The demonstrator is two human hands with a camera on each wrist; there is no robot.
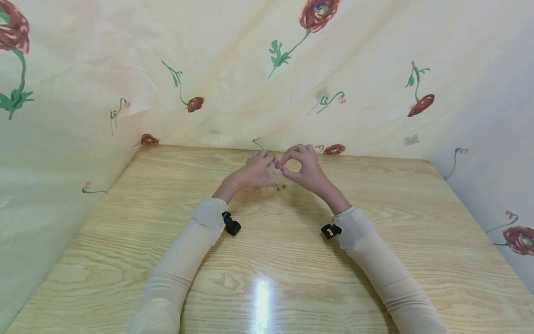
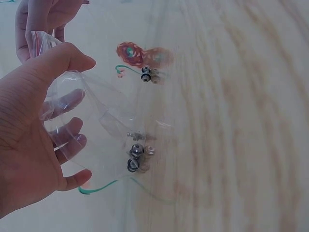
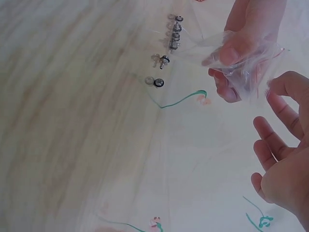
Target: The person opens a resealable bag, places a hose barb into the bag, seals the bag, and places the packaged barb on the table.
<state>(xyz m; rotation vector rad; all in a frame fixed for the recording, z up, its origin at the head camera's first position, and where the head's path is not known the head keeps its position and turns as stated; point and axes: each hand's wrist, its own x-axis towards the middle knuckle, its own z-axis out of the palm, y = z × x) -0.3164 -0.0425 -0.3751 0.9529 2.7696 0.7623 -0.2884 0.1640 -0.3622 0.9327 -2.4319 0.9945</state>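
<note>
A clear zip-lock bag (image 2: 104, 113) with a red zip line hangs in my left hand (image 1: 256, 170), its thumb on one face and fingers behind the film. My right hand (image 1: 304, 169) pinches the zip edge of the bag with thumb and index finger curled into a ring; the other fingers (image 3: 264, 153) are apart from it. Small metal fittings with dark rings (image 2: 136, 151) sit at the low end of the bag; whether each is inside or behind the film I cannot tell. Two more fittings (image 3: 164, 61) rest on the table beside the bag.
The light wooden table (image 1: 258, 260) reflects a bright streak near its front. A flowered cloth (image 1: 233, 83) hangs behind the table and along both sides. Black wrist straps (image 1: 231, 224) sit over both sleeves.
</note>
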